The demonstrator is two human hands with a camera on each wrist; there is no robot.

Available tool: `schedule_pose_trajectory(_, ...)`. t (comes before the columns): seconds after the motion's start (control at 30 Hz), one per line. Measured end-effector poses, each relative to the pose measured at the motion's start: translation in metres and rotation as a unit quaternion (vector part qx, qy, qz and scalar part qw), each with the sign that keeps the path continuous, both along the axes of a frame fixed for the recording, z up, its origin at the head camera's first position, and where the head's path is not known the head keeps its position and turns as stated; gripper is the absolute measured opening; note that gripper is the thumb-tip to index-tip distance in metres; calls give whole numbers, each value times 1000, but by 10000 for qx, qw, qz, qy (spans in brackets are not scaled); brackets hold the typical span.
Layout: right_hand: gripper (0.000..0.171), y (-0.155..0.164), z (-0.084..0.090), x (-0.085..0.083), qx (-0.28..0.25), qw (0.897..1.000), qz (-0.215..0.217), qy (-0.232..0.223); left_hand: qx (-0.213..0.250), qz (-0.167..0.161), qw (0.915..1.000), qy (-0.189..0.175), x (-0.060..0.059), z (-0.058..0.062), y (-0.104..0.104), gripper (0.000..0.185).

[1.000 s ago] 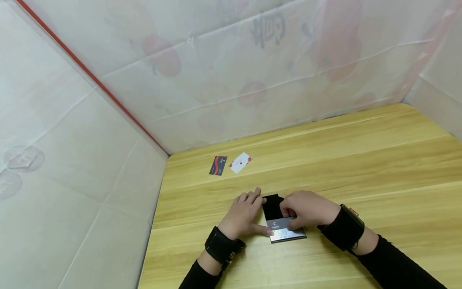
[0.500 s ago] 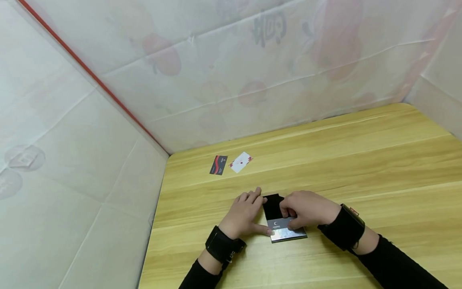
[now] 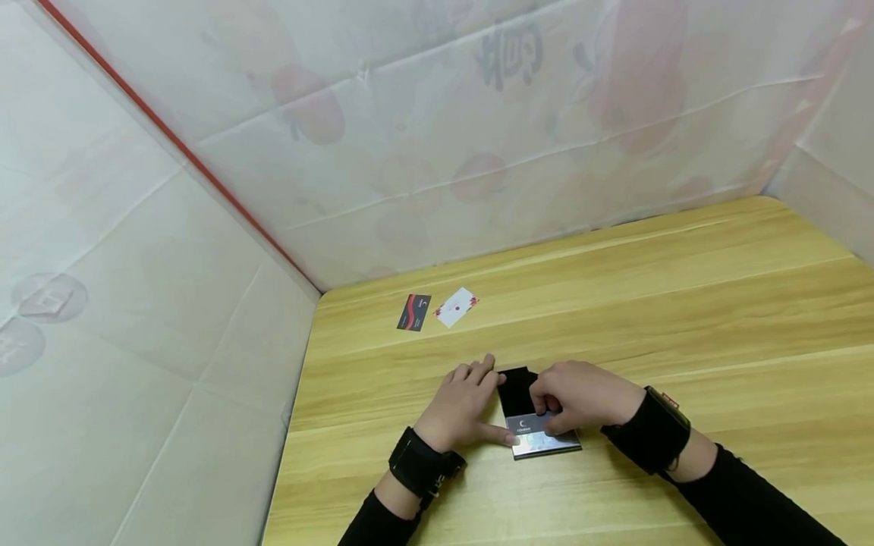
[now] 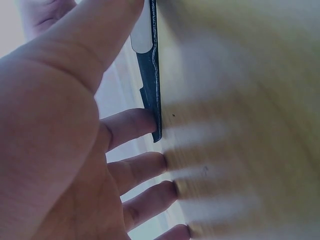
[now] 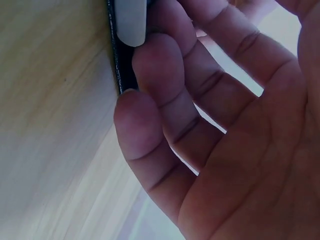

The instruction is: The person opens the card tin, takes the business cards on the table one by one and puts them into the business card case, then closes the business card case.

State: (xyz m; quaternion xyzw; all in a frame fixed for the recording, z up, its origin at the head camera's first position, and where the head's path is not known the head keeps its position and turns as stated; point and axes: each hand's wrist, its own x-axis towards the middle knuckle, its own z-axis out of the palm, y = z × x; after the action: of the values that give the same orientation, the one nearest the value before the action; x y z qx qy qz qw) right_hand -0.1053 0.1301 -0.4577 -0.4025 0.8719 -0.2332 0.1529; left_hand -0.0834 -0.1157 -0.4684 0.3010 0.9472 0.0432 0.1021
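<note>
A flat black-and-silver card case (image 3: 546, 446) lies unfolded on the wooden table, its black half (image 3: 515, 393) towards the back. Over its silver part lies a grey business card (image 3: 520, 423) with a white crescent logo. My left hand (image 3: 459, 406) braces the case's left side, thumb at the silver part and index fingertip at the far black corner. The other left fingertips touch the table, spread apart, in the left wrist view. My right hand (image 3: 580, 394) has curled fingers, its index and thumb pinching the card. That hand hides the card's right part.
Two more business cards lie farther back on the table (image 3: 683, 303): a dark one with a red wave (image 3: 413, 312) and a white one with red flowers (image 3: 456, 307). Sheeted walls (image 3: 410, 152) rise behind and to the left of the table.
</note>
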Motion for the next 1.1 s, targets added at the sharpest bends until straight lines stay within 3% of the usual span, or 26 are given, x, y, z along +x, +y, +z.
schedule_pose_trajectory(0.6,18,-1,-3,-14,-214,9998,2,-50,45,91,9999,-78,-4,1,-4,98)
schedule_pose_trajectory(0.87,3,-14,4,-52,9,9962,-223,839,-31,0,9999,121,-8,1,4,99)
schedule_pose_trajectory(1.1,27,-52,14,-88,645,9892,-116,1310,-44,-35,9999,107,-8,-1,6,98)
